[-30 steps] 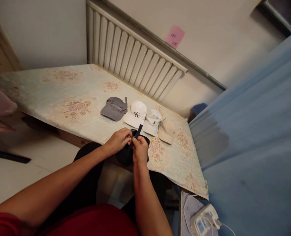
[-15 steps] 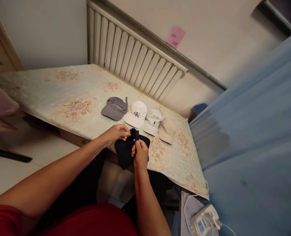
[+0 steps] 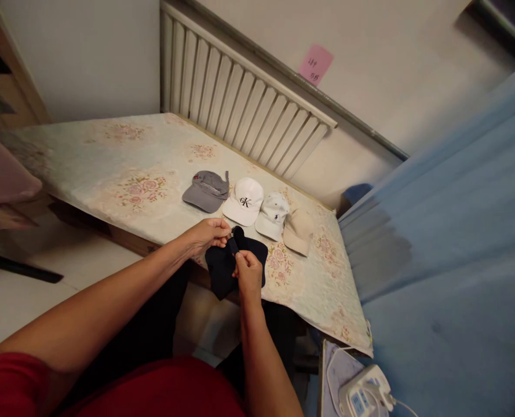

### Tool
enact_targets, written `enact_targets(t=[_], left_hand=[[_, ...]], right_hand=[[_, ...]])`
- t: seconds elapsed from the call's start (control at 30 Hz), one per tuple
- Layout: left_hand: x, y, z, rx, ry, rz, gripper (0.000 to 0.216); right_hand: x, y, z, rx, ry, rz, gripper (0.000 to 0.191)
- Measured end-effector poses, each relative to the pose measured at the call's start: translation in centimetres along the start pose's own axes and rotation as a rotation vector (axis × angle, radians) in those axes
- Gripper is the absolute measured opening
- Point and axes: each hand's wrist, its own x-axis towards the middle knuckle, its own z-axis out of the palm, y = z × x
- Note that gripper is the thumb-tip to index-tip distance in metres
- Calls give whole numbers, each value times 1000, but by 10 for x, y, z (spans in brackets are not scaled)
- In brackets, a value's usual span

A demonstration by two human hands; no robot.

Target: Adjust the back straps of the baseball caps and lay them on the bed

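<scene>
- Left hand is pinching the end of the strap on the dark cap, fingers closed on it, and right hand is gripping the same strap lower down.
- The dark cap is soft navy fabric, sitting half over the near edge of the table.
- Four more caps are lying in a tight row just behind: grey cap, white cap reading "CK" in black, another white one with a tiny dark logo I can't read, and a beige cap.
- The floral cloth is looking smooth and a bit shiny, with loads of bare room to the left.
- A pink note is sticking on the wall above the ribbed radiator; its scribble's unreadable.
</scene>
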Motion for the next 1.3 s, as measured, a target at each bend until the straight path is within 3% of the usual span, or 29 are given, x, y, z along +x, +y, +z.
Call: enact_targets(t=[0.8,1.3], left_hand=[[-5,-2,6,19,34,-16,24],[-9,-2,14,144,141,47,24]], right_hand=[[3,5,3,-21,46,4,18],[4,10,7,-95,117,-2,18]])
